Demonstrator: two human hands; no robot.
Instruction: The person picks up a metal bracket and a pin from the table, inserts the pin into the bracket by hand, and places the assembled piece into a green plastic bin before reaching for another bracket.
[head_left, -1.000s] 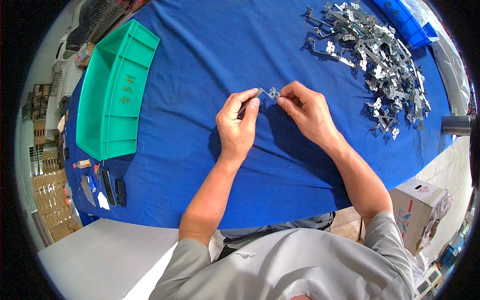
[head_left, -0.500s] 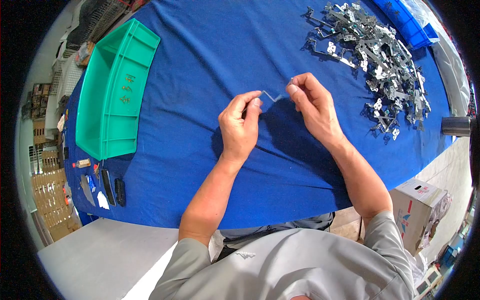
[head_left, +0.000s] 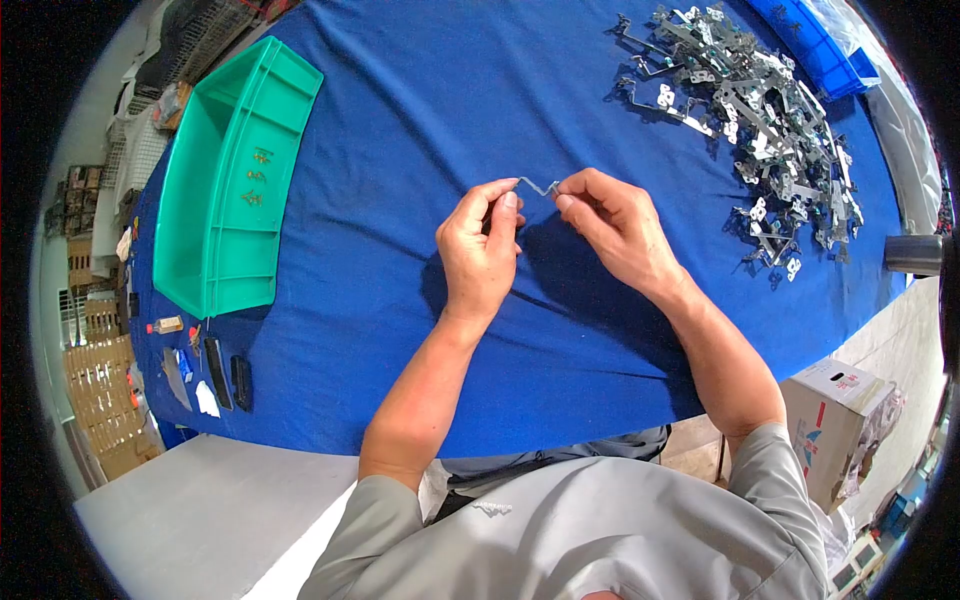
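Observation:
A small bent metal bracket spans the gap between my two hands above the blue cloth. Its left end is pinched between the thumb and forefinger of my left hand. At the other end, the thumb and forefinger of my right hand close on it. My fingertips cover both ends of the piece. Off to the right lies a heap of similar metal brackets, tangled together on the cloth.
A green plastic bin stands at the left. Small tools and a little bottle lie near the left front corner. At the far right are a blue bin and a dark cylinder. A cardboard box stands below the table's right edge.
My right hand has moved slightly left and down, closer to my left hand, and now grips the bracket's right end. My left hand has barely moved.

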